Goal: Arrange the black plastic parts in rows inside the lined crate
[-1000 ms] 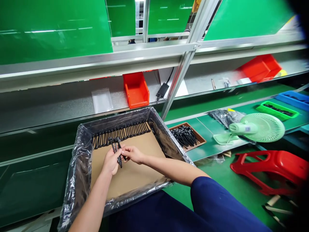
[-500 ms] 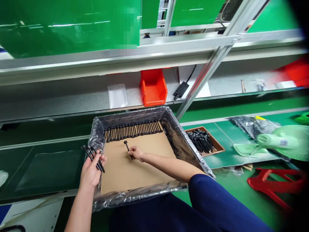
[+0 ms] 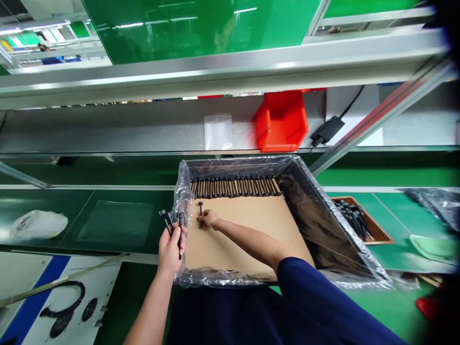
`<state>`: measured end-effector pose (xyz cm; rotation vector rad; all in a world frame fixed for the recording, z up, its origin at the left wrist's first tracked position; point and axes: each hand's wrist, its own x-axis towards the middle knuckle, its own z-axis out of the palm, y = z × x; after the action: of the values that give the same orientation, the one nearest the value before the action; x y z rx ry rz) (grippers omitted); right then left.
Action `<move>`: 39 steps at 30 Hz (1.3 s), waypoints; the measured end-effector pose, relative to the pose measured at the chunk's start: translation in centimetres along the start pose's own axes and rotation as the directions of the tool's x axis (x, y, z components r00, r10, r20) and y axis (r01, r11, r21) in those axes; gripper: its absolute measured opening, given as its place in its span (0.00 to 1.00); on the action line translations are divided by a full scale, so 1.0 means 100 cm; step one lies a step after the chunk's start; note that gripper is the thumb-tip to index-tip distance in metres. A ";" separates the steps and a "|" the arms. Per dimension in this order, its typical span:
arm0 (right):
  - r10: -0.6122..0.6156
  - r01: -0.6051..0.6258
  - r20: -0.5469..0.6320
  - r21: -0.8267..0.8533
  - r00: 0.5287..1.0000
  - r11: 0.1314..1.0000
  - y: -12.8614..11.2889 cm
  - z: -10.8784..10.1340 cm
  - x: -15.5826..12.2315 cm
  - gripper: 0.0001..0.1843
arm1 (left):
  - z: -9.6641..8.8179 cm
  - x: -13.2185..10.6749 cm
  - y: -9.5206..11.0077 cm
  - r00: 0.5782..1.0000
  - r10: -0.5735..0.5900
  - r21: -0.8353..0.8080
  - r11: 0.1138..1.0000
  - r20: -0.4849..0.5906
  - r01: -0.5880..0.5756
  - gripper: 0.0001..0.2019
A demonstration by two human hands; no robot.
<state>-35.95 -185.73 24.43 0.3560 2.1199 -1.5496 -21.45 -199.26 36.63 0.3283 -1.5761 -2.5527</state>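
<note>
Head view: left hand (image 3: pixel 171 249), fingers curled, grips several black parts (image 3: pixel 180 221) at the left edge of the lined tray (image 3: pixel 223 278). Right hand (image 3: pixel 208 219) pinches a single part (image 3: pixel 200 209) over cardboard (image 3: pixel 244 235), below the row (image 3: pixel 235 188). Advisable: light pinch, parallel alignment.

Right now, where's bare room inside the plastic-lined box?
Bare: cardboard between the row of black parts and the right forearm, and between that forearm and the near wall. Crowded: far end, under that row; left end, where the right hand grips one part and the left hand nearby holds more.
</note>
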 end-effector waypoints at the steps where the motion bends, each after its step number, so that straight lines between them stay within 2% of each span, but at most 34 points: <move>1: -0.014 0.013 -0.019 -0.078 1.000 0.997 -0.003 0.008 0.004 0.10 | -0.001 0.000 -0.001 1.000 -0.006 -0.003 1.000 0.013 0.006 0.13; 3: -0.049 0.039 -0.043 -0.208 0.998 0.977 -0.011 0.022 0.011 0.07 | -0.003 0.002 -0.003 0.999 -0.009 -0.004 1.000 0.031 0.009 0.13; 5: -0.074 0.058 -0.052 -0.269 0.996 0.961 -0.019 0.032 0.017 0.06 | -0.004 0.003 -0.005 0.999 0.001 0.004 1.000 0.040 -0.001 0.13; 8: -0.080 0.065 -0.043 -0.278 0.996 0.958 -0.029 0.039 0.020 0.07 | -0.003 0.003 -0.006 0.998 0.012 0.027 1.000 0.062 -0.013 0.13; 12: -0.081 0.067 -0.037 -0.288 0.996 0.955 -0.032 0.036 0.013 0.06 | -0.004 0.003 -0.008 0.998 0.026 -0.008 1.000 0.048 -0.026 0.12; 15: -0.038 0.035 -0.006 -0.267 0.999 0.963 -0.020 0.030 -0.003 0.06 | -0.006 0.004 -0.008 0.999 0.039 -0.064 0.997 0.010 -0.038 0.11; 17: 0.029 -0.009 0.077 -0.251 0.997 0.968 -0.005 0.028 -0.018 0.07 | -0.007 0.005 -0.008 0.999 0.035 -0.094 0.995 0.000 -0.034 0.11; 19: 0.109 -0.058 0.197 -0.250 0.974 0.967 0.012 0.029 -0.034 0.09 | -0.006 0.006 -0.007 1.000 0.025 -0.113 0.993 0.000 -0.024 0.11; 22: 0.193 -0.111 0.325 -0.254 0.926 0.961 0.035 0.041 -0.055 0.10 | -0.004 0.007 -0.006 1.000 0.021 -0.123 0.992 -0.019 -0.023 0.12; 25: 0.214 -0.119 0.376 -0.261 0.902 0.958 0.050 0.059 -0.064 0.11 | -0.003 0.007 -0.005 0.998 0.025 -0.127 0.991 -0.055 -0.032 0.13; 30: 0.222 -0.131 0.376 -0.253 0.900 0.959 0.062 0.083 -0.068 0.13 | -0.003 0.005 -0.004 0.994 0.041 -0.117 0.992 -0.102 -0.052 0.15; 35: 0.153 -0.113 0.283 -0.155 0.947 0.981 0.065 0.085 -0.070 0.14 | -0.001 0.004 -0.003 0.992 0.073 -0.109 0.990 -0.103 -0.085 0.15; 39: 0.122 -0.073 0.303 -0.170 0.945 0.983 0.061 0.085 -0.069 0.13 | -0.001 0.005 -0.005 0.987 0.108 -0.106 0.987 -0.115 -0.120 0.15</move>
<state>-25.29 -191.25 21.04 0.1462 1.9285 -1.2781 -21.88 -199.27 36.09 0.3477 -1.3658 -2.4791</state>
